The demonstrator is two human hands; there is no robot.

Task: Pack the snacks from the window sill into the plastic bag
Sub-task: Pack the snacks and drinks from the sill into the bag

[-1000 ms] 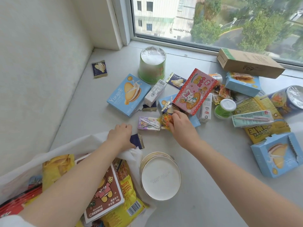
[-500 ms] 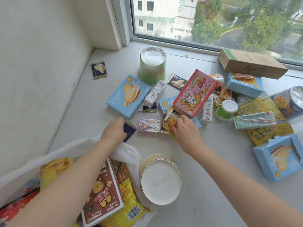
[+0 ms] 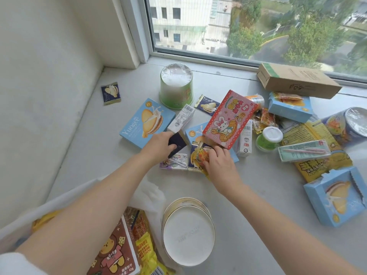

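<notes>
On the window sill (image 3: 83, 147), positions are given relative to the pink rabbit box (image 3: 228, 120), which leans tilted at the middle of the snack pile. Far to its lower left, the plastic bag (image 3: 151, 195) lies open at the near edge, holding a brown bear box (image 3: 117, 253) and a yellow packet (image 3: 145, 245). Left of the pink box lies a blue Yuogee box (image 3: 139, 124); up and to the left stands an upturned green cup (image 3: 176, 86). Just left of the pink box, the left hand (image 3: 158, 145) is closed around a small dark navy packet (image 3: 176, 144), above a purple sachet (image 3: 174, 161). Directly below the pink box, the right hand (image 3: 218, 163) pinches an orange snack packet (image 3: 198, 157) with curled fingers. Below both hands stands a round white tin (image 3: 188, 233). Right of the pink box sit a small green tub (image 3: 269, 138), a brown carton (image 3: 297, 81), and an opened blue box (image 3: 337, 197)
</notes>
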